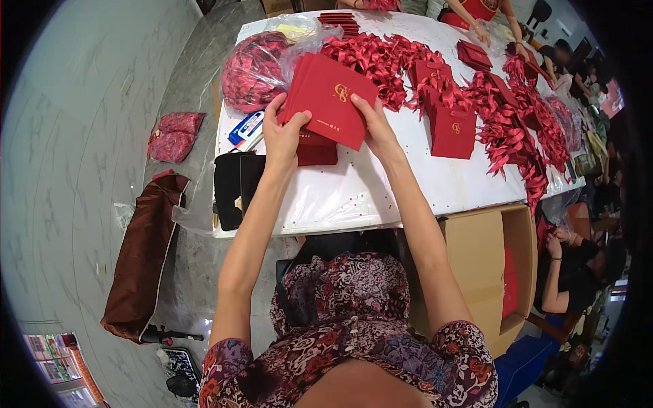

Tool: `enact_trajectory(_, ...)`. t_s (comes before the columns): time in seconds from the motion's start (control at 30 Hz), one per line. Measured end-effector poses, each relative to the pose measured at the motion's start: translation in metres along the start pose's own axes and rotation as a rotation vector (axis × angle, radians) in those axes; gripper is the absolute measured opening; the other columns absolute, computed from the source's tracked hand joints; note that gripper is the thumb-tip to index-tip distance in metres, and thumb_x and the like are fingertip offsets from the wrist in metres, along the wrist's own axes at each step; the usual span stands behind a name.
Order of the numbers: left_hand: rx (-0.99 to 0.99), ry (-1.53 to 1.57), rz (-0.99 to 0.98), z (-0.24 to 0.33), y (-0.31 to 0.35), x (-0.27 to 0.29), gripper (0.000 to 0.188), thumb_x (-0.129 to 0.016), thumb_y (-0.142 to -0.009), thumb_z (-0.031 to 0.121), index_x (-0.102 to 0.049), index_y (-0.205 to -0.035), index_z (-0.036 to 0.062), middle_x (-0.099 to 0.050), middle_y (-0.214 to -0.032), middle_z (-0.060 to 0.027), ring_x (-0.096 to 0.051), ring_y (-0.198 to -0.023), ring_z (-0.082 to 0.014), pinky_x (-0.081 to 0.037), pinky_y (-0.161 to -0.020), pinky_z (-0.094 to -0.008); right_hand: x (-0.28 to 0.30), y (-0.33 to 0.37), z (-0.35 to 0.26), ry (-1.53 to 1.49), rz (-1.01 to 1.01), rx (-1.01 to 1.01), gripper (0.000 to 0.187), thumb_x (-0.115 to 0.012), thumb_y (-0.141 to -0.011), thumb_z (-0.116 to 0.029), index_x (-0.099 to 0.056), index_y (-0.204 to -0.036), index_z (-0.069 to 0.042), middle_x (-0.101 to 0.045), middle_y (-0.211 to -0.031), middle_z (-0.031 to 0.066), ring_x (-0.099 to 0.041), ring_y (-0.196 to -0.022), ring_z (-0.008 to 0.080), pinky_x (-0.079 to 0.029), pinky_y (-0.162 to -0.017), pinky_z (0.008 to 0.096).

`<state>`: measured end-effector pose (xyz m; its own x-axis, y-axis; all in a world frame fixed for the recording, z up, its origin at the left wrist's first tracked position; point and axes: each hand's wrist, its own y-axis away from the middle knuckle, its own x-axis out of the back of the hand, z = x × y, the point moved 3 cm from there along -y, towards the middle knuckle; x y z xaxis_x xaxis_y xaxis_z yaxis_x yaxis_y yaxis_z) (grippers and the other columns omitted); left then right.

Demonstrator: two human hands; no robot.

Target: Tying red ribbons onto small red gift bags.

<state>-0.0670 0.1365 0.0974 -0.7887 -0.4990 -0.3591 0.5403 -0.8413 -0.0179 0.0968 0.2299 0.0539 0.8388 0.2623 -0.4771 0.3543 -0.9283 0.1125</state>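
A small stack of flat red gift bags (pixel 328 88) with gold print is held up over the near side of the table, tilted and slightly fanned. My left hand (pixel 280 132) is closed on its left side, thumb on the front. At the right edge, my right hand (pixel 375 126) grips it with thumb and fingers. Below, another pile of red bags (pixel 317 155) lies on the table, partly hidden by the held stack. A clear plastic bag full of red ribbon (pixel 253 71) is beyond my left hand, with a blue-and-white packet (pixel 246 130) nearer.
Heaps of red ribbon (pixel 371 64) cover the white table (pixel 367 204). More red bags (pixel 454 132) lie right. A black bag (pixel 235 190) sits at the near left edge. An open cardboard box (pixel 476 258) stands at my right. Other people's hands (pixel 481 34) work across the table.
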Motion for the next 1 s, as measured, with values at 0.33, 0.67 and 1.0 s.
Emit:
enact_trajectory(0.33,-0.123,-0.342,0.161,-0.047,0.170,0.046,0.060,-0.061,-0.087,0.008,-0.036,-0.141,-0.0002,-0.048,-0.132,-0.0161,-0.048,-0.121,-0.0222,-0.039,-0.103,-0.0353,0.024,0.119,0.044,0.319,-0.079,0.009,0.063,-0.073,-0.090,-0.019,-0.033,-0.136,-0.002,-0.059,-0.122,0.0160,-0.059,-0.110,0.0187,-0.051,-0.091,0.0314)
enact_trajectory(0.67,-0.010,-0.155,0.329,-0.082,0.177,0.088,0.065,-0.063,-0.094,0.015,-0.026,-0.144,-0.0024,-0.043,-0.135,-0.0203,-0.044,-0.127,-0.0258,-0.037,-0.106,-0.0370,0.010,0.103,0.109,0.467,-0.073,-0.147,0.072,-0.077,-0.086,-0.031,-0.034,-0.131,0.005,-0.062,-0.115,0.0226,-0.065,-0.102,0.0233,-0.057,-0.081,0.0324)
enact_trajectory(1.0,-0.330,-0.810,0.275,-0.088,0.206,0.069,0.100,-0.078,-0.080,0.010,-0.011,-0.152,-0.0017,-0.006,-0.153,-0.0263,-0.013,-0.145,-0.0392,-0.023,-0.117,-0.0542,0.006,0.106,0.110,0.617,0.053,-0.027,0.071,-0.078,-0.082,-0.041,-0.047,-0.120,0.011,-0.066,-0.107,0.0248,-0.068,-0.097,0.0306,-0.056,-0.080,0.0371)
